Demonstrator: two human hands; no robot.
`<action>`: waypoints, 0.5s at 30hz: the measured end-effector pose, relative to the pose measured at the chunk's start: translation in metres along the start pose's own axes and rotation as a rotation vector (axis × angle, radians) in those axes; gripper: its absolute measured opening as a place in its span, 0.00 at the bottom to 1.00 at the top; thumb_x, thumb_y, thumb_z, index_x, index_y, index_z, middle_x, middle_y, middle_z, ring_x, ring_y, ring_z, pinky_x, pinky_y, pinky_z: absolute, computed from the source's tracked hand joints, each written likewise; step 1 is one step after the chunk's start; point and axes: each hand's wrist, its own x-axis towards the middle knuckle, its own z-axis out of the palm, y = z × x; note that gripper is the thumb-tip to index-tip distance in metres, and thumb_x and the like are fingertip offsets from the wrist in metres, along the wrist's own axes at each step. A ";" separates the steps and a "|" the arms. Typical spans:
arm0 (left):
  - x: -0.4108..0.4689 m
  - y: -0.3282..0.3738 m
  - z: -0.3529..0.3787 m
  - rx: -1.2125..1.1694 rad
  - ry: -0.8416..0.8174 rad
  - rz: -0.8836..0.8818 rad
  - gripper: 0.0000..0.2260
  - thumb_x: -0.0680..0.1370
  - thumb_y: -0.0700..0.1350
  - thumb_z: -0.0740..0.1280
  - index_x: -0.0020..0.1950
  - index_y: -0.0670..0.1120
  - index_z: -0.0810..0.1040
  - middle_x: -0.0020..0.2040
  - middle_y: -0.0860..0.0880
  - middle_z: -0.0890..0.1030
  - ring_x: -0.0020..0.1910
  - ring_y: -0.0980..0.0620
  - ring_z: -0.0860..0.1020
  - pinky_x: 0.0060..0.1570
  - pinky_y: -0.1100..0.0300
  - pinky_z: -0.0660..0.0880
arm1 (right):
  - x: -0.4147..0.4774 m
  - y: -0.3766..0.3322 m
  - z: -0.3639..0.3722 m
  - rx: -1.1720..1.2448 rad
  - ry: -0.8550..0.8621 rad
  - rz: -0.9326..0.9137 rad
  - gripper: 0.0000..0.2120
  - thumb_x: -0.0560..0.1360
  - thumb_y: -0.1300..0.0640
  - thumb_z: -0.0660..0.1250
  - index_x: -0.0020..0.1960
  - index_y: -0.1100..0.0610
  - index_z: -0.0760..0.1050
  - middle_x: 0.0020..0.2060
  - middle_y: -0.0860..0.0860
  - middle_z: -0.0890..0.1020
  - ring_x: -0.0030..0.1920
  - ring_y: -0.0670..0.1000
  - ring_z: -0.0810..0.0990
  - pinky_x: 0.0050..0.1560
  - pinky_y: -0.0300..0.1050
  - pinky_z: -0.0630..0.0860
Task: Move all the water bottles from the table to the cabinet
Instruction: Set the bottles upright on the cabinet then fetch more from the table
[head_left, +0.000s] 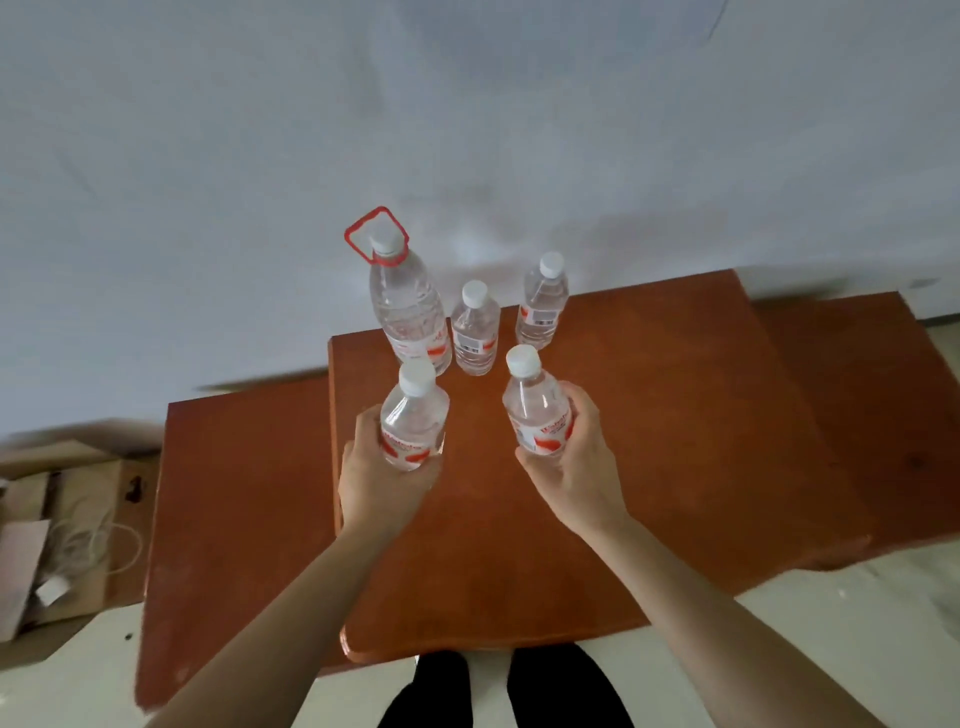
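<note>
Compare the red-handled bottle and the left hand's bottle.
The large clear plastic bottle with a red loop handle is taller than the small clear plastic bottle, which lacks a handle. The large one stands untouched; the left hand grips the small one. Both are white-capped.

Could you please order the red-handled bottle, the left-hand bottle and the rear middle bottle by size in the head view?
Largest: red-handled bottle.
Unranked: left-hand bottle and rear middle bottle; they look alike, the held one merely nearer.
</note>
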 end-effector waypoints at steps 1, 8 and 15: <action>0.006 0.002 0.008 -0.014 0.002 -0.027 0.36 0.65 0.51 0.81 0.69 0.55 0.68 0.57 0.54 0.79 0.56 0.49 0.78 0.53 0.50 0.78 | 0.009 0.004 0.007 0.032 -0.002 0.010 0.41 0.73 0.52 0.78 0.75 0.43 0.56 0.71 0.47 0.72 0.66 0.48 0.77 0.60 0.47 0.82; 0.061 0.021 0.052 -0.051 0.003 -0.032 0.34 0.67 0.50 0.81 0.69 0.52 0.70 0.53 0.55 0.80 0.50 0.53 0.79 0.48 0.60 0.73 | 0.076 0.026 0.037 0.119 0.030 -0.012 0.39 0.72 0.55 0.78 0.70 0.47 0.54 0.63 0.52 0.79 0.56 0.51 0.84 0.50 0.47 0.84; 0.076 0.014 0.074 -0.013 -0.087 -0.053 0.31 0.71 0.51 0.78 0.69 0.49 0.70 0.53 0.56 0.79 0.53 0.51 0.79 0.48 0.60 0.74 | 0.090 0.054 0.035 0.078 -0.142 0.158 0.38 0.74 0.52 0.78 0.74 0.51 0.58 0.65 0.47 0.79 0.62 0.49 0.81 0.61 0.49 0.80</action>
